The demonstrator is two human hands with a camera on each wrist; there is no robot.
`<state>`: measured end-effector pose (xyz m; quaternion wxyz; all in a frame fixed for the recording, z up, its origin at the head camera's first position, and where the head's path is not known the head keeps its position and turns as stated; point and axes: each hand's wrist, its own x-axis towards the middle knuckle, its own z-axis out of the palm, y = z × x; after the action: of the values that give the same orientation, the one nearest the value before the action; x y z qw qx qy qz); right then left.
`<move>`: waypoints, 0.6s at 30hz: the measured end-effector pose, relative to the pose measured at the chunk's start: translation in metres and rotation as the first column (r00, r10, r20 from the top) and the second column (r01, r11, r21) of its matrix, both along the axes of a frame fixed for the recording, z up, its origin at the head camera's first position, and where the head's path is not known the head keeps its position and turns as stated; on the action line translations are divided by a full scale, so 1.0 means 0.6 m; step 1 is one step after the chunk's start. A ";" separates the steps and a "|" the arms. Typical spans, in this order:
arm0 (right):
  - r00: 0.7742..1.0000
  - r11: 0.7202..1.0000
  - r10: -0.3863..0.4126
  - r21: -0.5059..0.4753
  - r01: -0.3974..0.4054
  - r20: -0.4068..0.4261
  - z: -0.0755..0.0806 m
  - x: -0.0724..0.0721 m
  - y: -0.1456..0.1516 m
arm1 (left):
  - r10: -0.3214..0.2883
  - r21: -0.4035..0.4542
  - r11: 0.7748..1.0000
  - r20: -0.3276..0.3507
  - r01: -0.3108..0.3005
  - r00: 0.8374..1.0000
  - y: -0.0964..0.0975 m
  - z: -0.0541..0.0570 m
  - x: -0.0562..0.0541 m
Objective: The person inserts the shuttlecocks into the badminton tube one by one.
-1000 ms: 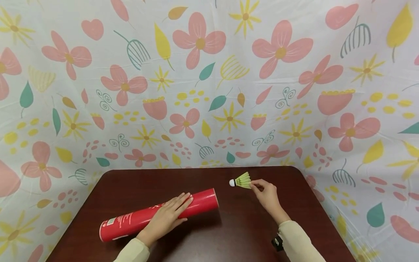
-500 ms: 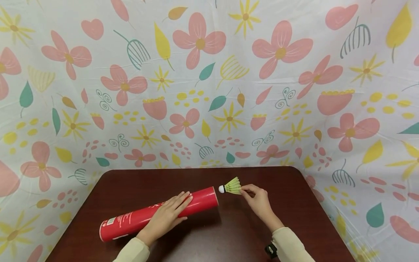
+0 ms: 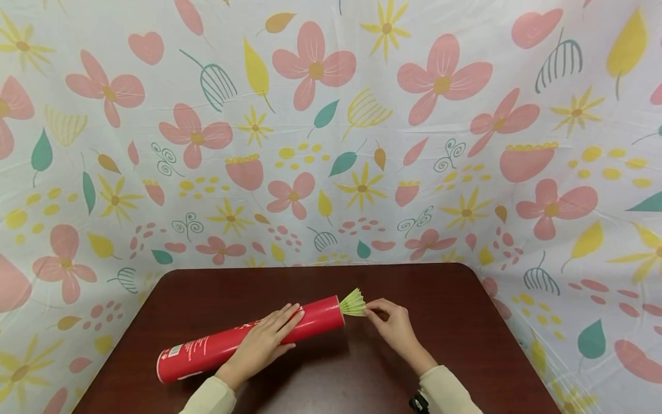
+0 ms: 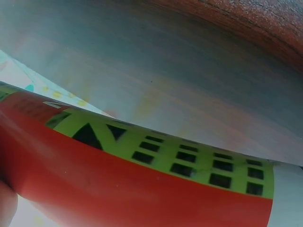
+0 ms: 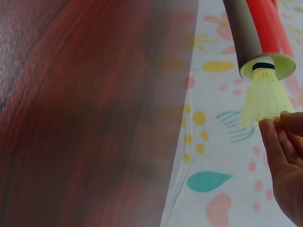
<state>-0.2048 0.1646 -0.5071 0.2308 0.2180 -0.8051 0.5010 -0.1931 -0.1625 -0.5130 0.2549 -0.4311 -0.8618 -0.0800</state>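
Observation:
A long red shuttlecock tube (image 3: 196, 352) lies at a slant, its mouth toward my right hand. My left hand (image 3: 262, 340) holds it near the middle, fingers across its top and thumb on the near side. A yellow shuttlecock (image 3: 353, 303) has its cork end inside the mouth, with the skirt still outside. My right hand (image 3: 395, 325) pinches the rim of that skirt between thumb and fingers. In the right wrist view the shuttlecock (image 5: 266, 97) shows its dark band right at the tube's (image 5: 271, 28) opening. The left wrist view has the tube (image 4: 142, 184) close up, with a yellow-green patterned band.
Beneath is a dark reddish-brown table (image 3: 383, 368) with rounded back corners. A white cloth (image 3: 331, 132) printed with flowers and leaves hangs behind it and along both sides. A black device (image 3: 419, 402) sits at the right wrist.
My right hand has moved left and slightly down with the shuttlecock, and its cork end has entered the tube's mouth. The left hand and the tube have stayed in place.

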 end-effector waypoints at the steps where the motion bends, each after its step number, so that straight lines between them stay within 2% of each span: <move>1: 1.000 1.000 0.001 0.001 -0.001 0.002 0.000 0.000 -0.003 | -0.004 0.002 1.000 -0.009 0.004 1.000 0.000 0.000 -0.001; 6: 1.000 1.000 0.012 0.007 -0.012 0.005 0.000 0.003 -0.017 | -0.021 0.017 1.000 -0.035 0.022 0.999 -0.001 0.000 -0.002; 13: 0.999 0.999 0.039 0.012 -0.039 0.013 -0.003 0.007 -0.032 | -0.013 0.016 1.000 0.020 0.013 1.000 -0.001 -0.001 0.001; 18: 0.999 0.999 0.028 0.026 -0.028 -0.015 -0.005 0.008 -0.041 | -0.003 0.012 1.000 0.029 0.003 1.000 -0.001 -0.003 0.003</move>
<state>-0.2001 0.1402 -0.5098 0.2273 0.2361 -0.8067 0.4918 -0.1912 -0.1632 -0.5146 0.2448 -0.4298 -0.8642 -0.0920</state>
